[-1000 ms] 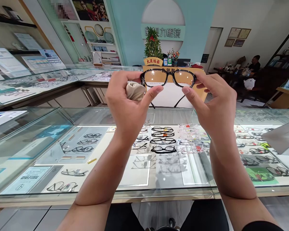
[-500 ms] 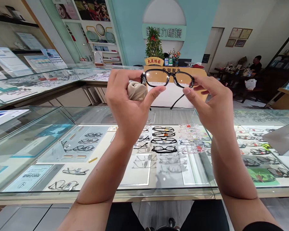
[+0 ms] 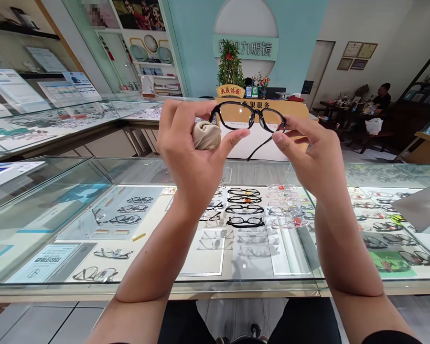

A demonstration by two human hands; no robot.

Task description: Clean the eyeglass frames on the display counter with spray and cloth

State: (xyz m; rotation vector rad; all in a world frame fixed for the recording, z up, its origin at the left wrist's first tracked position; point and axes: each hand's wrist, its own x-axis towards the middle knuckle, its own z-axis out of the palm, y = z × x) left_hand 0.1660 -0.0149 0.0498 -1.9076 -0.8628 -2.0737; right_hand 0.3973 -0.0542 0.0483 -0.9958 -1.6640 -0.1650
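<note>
A pair of black-framed eyeglasses [image 3: 257,114] is raised above the glass counter, between both hands. My left hand [image 3: 189,143] pinches the left end of the frame with thumb and fingers. Tucked in that same palm is a crumpled beige cloth [image 3: 207,135]. At the other end, my right hand [image 3: 310,148] grips the frame near the hinge, its thumb at the lower rim. One temple arm hangs down below the lenses; the other is mostly hidden by my left hand.
Below my hands stands a glass display counter [image 3: 258,284]. Inside it lie several black eyeglasses [image 3: 245,221], clear-framed ones and a green card [image 3: 392,263]. Farther off are a wooden cashier desk [image 3: 297,109] with a plant [image 3: 230,64], and a seated person [image 3: 381,97] at the right.
The eyeglasses have turned slightly, their right end shifting a little left along with my right hand. The hanging temple arm has swung left. Both hands keep their hold.
</note>
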